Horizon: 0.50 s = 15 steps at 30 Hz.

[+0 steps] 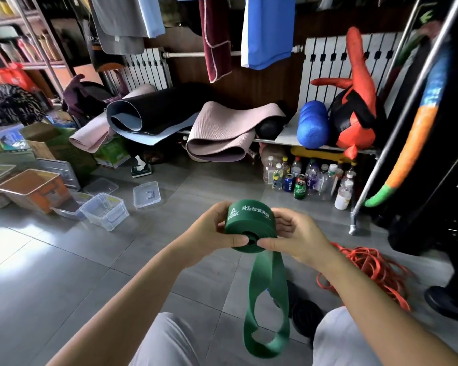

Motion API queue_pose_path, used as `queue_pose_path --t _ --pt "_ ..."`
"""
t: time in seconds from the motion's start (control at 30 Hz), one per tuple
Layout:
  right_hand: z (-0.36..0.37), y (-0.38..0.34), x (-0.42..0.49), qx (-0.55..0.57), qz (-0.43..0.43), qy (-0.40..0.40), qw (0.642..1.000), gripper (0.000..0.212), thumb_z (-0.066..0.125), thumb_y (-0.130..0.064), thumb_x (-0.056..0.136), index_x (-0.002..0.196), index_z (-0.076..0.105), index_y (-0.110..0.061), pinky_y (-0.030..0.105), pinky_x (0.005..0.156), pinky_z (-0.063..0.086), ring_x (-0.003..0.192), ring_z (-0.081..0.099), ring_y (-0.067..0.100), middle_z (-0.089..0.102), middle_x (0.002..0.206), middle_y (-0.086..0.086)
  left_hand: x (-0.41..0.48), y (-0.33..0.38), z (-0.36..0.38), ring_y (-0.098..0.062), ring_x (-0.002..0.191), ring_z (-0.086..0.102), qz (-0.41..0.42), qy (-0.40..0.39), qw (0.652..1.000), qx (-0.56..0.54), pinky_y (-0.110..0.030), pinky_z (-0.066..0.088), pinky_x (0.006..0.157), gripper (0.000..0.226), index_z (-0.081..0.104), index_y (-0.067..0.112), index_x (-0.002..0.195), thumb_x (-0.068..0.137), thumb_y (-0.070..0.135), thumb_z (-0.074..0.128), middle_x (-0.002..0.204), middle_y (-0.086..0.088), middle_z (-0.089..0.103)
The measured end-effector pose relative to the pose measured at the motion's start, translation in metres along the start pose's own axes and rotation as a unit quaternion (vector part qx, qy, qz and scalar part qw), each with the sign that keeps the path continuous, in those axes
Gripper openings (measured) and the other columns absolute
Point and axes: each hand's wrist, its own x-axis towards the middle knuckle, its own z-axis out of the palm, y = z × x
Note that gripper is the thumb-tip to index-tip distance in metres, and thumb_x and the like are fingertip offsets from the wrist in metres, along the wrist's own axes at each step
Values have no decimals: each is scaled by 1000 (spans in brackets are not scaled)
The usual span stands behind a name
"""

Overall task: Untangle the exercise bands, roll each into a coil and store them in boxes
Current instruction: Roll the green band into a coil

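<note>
A person's left hand [217, 228] and right hand [294, 237] are closing around a half-rolled green exercise band [250, 225], held above the knees; keeping thumbs pinching the coil's core and the hanging tail flat should be tightening the roll.

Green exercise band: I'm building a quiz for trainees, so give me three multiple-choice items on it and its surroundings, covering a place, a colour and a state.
1. Where does the orange band pile lie?
A. on the floor, to the person's right
B. in a box
C. on the shelf

2. What colour is the foam roller on the shelf?
A. pink
B. blue
C. yellow

3. How is the green exercise band?
A. fully coiled
B. flat on the floor
C. partly coiled, a loop hanging down

Answers: 1 A, it sprawls on the tiles; 2 B, bright blue beside the radiator; 3 C, left hand and right hand grip the coil while the tail dangles.
</note>
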Motion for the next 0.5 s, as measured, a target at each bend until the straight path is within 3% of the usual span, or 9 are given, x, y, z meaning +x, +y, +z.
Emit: queue_pose_path --t 0.07,0.13,0.2,0.27,0.4,0.43,0.5 --pt "2 4 -1 -43 11 -13 999 47 87 -18 59 97 65 -35 21 79 54 87 69 8 73 94 -9 1 7 -3 -15 115 53 17 2 978 208 -35 50 95 69 46 20 125 68 11 83 124 3 54" --pt "6 5 0 -78 27 -15 996 48 88 -22 56 95 64 -38 31 85 55 88 69 7 73 94 -8 0 15 -1 -10 120 42 48 -15 919 390 -31 42 100 85 37 30 137 65 33 83 133 8 44" --pt "9 4 0 -97 36 -29 994 47 87 -27 54 91 63 -41 36 86 55 87 68 6 72 92 -10 1 20 7 -12 116 44 62 -50 850 522 -32 43 93 84 32 38 138 68 43 77 129 9 46" --pt "11 2 -1 -116 43 -52 991 45 85 -36 50 89 63 -46 36 83 56 86 68 4 72 92 -13 2 22 12 -16 104 54 57 -58 813 577 -31 46 81 71 39 38 133 71 42 74 115 8 53" --pt "8 5 -9 -47 64 -59 995 62 87 -45 41 97 62 -47 22 82 53 94 66 4 71 98 -14 0 21 10 -10 87 56 64 -44 869 488 -27 47 74 54 54 37 117 68 35 76 100 13 59" --pt "6 9 -13 -28 71 -64 995 69 89 -46 40 103 60 -41 22 83 52 98 65 6 70 102 -11 -1 20 8 -9 87 56 67 -33 886 457 -26 48 75 55 55 37 117 67 31 77 100 14 60" --pt "6 19 -21 -32 93 -74 992 80 89 -49 41 110 54 -31 37 89 52 104 63 16 67 110 -1 -1 19 5 -7 87 59 73 -1 915 396 -25 50 77 56 58 35 116 66 26 80 99 16 63"
